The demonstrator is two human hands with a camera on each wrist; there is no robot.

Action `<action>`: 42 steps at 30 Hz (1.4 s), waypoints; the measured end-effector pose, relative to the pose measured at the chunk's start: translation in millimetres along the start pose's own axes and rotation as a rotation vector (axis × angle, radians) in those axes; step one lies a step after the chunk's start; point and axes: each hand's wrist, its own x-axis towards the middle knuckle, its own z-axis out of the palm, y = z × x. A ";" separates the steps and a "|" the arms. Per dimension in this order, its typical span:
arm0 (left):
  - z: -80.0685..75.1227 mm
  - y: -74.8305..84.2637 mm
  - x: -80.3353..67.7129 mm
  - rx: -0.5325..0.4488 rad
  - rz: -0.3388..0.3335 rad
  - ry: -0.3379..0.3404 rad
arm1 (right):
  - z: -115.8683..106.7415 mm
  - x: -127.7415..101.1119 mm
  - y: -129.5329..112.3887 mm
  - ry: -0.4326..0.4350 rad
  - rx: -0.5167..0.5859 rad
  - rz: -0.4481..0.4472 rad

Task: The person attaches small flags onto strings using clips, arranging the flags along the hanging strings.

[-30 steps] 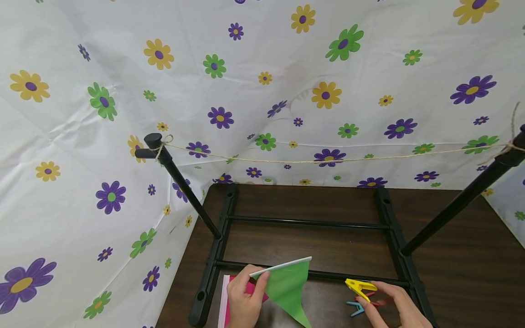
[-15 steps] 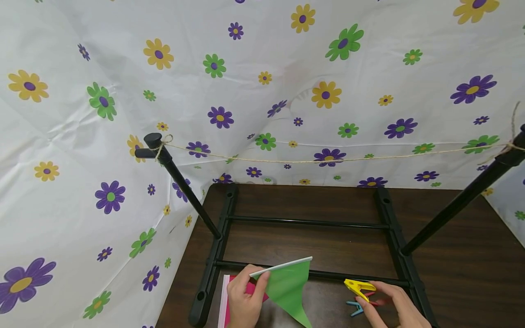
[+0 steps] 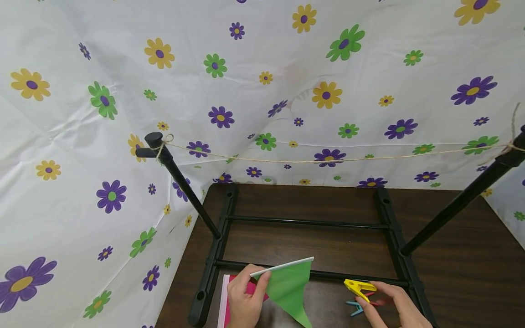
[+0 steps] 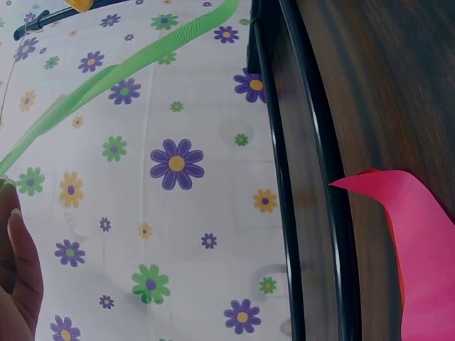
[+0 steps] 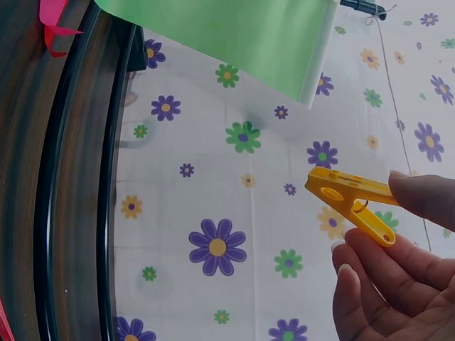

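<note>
My left hand (image 3: pixel 247 296) pinches a green pennant flag (image 3: pixel 289 289) near the left end of its white top edge. The flag hangs down, its lower tip near the bottom of the head view. Between thumb and fingers, my right hand (image 3: pixel 395 304) holds a yellow clothespin (image 3: pixel 359 287) by its handle ends. In the right wrist view the clothespin (image 5: pixel 352 202) is apart from the green flag (image 5: pixel 234 42), its biting end toward it. Above both hands, a thin string (image 3: pixel 266 161) runs between two black posts.
A pink flag (image 3: pixel 225 303) lies under my left hand. Blue (image 3: pixel 356 308) and red clothespins (image 3: pixel 379 301) lie by my right hand on the dark wooden table (image 3: pixel 303 246). The black frame's rails (image 3: pixel 307 222) cross the table, and a flowered cloth (image 3: pixel 246 100) hangs behind.
Almost nothing differs. The green flag's free right end has shifted very slightly to the right; both hands keep their grips.
</note>
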 end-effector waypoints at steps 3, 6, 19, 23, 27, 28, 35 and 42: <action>0.0 0.5 0.5 0.000 0.001 -0.001 | -0.6 0.2 -0.6 0.001 0.001 0.006; 0.1 1.2 1.1 -0.002 -0.001 -0.001 | -1.2 0.2 -1.1 0.000 0.000 0.014; 0.2 2.1 -0.3 -0.015 -0.010 -0.010 | -2.3 0.0 -1.6 -0.018 0.013 -0.009; 0.6 1.8 -0.4 -0.015 -0.008 -0.007 | -2.4 -1.3 -2.1 -0.027 0.000 0.002; 0.4 2.2 -0.8 -0.012 -0.018 -0.008 | -1.6 -3.4 -0.2 -0.033 -0.020 0.012; 0.4 2.2 -1.0 -0.012 -0.020 -0.008 | -1.3 -3.7 0.8 -0.033 -0.023 0.010; 1.2 -0.3 -3.3 -0.032 -0.007 -0.004 | -0.8 -3.2 6.5 -0.037 0.009 -0.016; 1.6 -0.5 -3.9 -0.034 0.001 0.000 | 0.2 -3.0 6.8 -0.025 0.045 -0.053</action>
